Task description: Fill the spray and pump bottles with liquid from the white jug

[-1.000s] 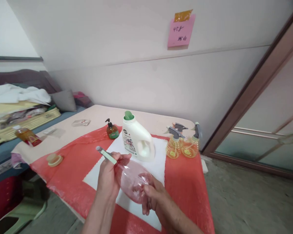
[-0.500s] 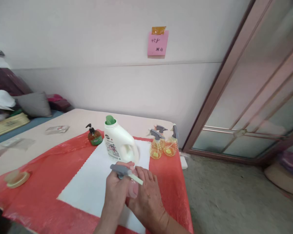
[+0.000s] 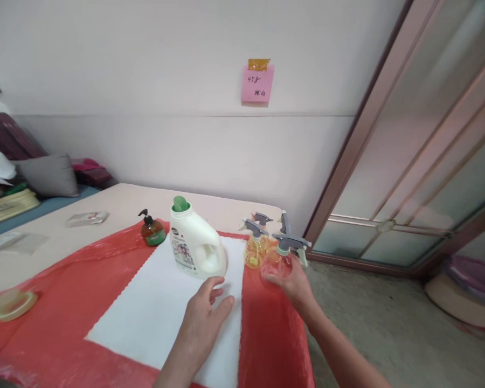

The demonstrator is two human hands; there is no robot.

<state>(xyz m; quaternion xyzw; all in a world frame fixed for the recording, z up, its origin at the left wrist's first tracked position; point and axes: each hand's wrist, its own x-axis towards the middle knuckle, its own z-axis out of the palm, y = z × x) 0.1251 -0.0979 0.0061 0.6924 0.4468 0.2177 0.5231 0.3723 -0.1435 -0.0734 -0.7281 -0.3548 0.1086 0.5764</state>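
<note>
My right hand (image 3: 295, 281) is wrapped round a pink spray bottle (image 3: 275, 264) with a grey trigger head, upright at the table's right side. Whether its base touches the red sheet I cannot tell. Close behind it stand several yellow-orange spray bottles (image 3: 254, 252), partly covered by one another and by the pink one. Over the white mat (image 3: 145, 310) my left hand (image 3: 208, 310) is empty, thumb and fingers apart. Just beyond its fingertips is a white detergent jug (image 3: 196, 242) with a green spout, its cap off.
A brown pump bottle (image 3: 152, 230) with a green label stands left of the jug. On the red plastic sheet (image 3: 76, 285) a round yellowish lid or dish (image 3: 14, 305) lies far left. Clear plastic packets (image 3: 87, 217) rest at the back left. The table's right edge drops to the floor.
Both hands held the pink spray bottle together before. My left hand has let go, and my right hand has carried the bottle right, beside the yellow-orange ones. The view has shifted slightly.
</note>
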